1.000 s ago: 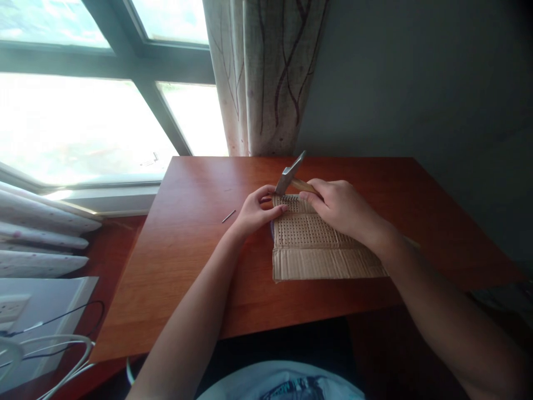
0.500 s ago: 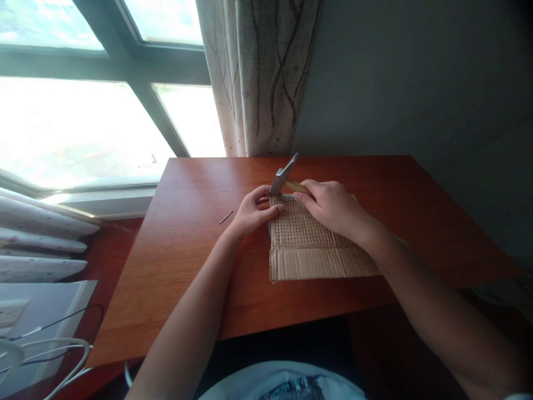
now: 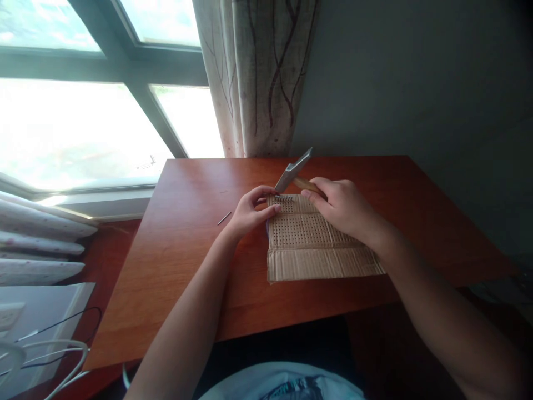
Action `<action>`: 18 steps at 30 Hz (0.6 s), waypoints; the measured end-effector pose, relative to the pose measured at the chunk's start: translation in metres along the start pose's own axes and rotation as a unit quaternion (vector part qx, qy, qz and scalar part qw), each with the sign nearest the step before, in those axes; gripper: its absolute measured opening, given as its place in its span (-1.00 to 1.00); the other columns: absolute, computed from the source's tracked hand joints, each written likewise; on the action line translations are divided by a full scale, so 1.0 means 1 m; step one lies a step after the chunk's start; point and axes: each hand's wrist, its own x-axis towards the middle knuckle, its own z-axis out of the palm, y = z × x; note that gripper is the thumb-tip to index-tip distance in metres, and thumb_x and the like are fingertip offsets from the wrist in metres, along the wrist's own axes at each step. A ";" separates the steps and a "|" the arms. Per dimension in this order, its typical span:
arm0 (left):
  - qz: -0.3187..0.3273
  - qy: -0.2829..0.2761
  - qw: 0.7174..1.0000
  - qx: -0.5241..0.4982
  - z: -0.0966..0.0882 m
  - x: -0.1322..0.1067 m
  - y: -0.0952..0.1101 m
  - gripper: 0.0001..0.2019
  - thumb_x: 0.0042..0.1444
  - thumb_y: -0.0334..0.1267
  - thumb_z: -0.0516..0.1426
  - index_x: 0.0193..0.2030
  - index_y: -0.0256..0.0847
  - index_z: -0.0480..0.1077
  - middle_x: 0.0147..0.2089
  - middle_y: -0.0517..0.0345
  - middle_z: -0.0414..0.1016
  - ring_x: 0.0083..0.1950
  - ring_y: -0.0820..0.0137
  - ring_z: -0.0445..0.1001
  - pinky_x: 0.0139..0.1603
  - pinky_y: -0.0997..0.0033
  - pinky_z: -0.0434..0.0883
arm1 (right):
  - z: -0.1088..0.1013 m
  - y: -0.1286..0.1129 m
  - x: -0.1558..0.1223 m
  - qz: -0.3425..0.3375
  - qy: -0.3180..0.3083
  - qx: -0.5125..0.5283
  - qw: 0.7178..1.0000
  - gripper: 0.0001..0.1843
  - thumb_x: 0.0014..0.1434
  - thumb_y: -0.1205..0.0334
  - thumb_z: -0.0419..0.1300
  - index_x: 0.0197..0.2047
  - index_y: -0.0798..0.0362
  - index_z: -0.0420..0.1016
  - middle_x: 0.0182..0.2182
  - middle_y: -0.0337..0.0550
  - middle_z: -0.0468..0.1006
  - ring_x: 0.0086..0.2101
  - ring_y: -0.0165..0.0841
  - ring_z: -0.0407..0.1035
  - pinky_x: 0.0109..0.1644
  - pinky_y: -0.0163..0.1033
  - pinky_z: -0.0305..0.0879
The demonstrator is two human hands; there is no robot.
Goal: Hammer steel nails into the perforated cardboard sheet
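Note:
A corrugated cardboard sheet dotted with rows of small holes lies on the table. Along its far left edge stands a short row of small metal pins. My left hand grips the far left corner, thumb on top of the sheet and fingers curled at the edge; whether a pin is between the fingertips is hidden. In my right hand is a hammer, held by its wooden handle. Its metal head is tilted above the corner, close to my left fingertips. A single nail lies left of my left hand.
The reddish-brown wooden table ends at the wall behind it. A patterned curtain hangs by the window at the back left. White cables and a wall socket are at the lower left.
The hammer head has shifted slightly up and to the right, away from the sheet's corner, along with my right hand. My left hand stays at the corner.

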 end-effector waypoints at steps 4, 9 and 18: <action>0.000 0.024 1.000 -0.016 -0.007 0.002 0.005 -0.63 0.03 -0.06 0.37 -0.09 -0.22 0.51 -0.07 0.04 0.60 -0.02 0.25 0.56 0.06 0.28 0.46 | 0.009 -0.003 0.003 -0.005 -0.022 -0.011 1.000 -0.70 0.39 0.05 0.07 -0.33 0.01 0.38 -0.44 -0.17 0.51 -0.41 -0.33 0.36 -0.32 -0.22 0.07; 0.015 0.111 0.993 0.027 -0.022 0.005 0.012 -0.68 0.10 -0.03 0.32 -0.14 -0.22 0.54 -0.08 0.00 0.61 -0.03 0.28 0.55 0.02 0.30 0.46 | 0.008 -0.002 0.002 -0.007 -0.002 -0.001 1.000 -0.70 0.40 0.03 0.07 -0.31 0.01 0.39 -0.46 -0.20 0.49 -0.45 -0.36 0.33 -0.33 -0.23 0.06; -0.020 -0.046 0.998 0.029 -0.015 0.000 0.015 -0.51 -0.01 -0.13 0.39 0.06 -0.22 0.51 0.04 -0.05 0.59 -0.01 0.24 0.54 0.04 0.27 0.47 | 0.012 -0.006 0.007 -0.006 -0.042 -0.065 0.997 -0.70 0.41 0.04 0.03 -0.23 0.02 0.46 -0.36 -0.08 0.59 -0.36 -0.27 0.43 -0.35 -0.21 0.02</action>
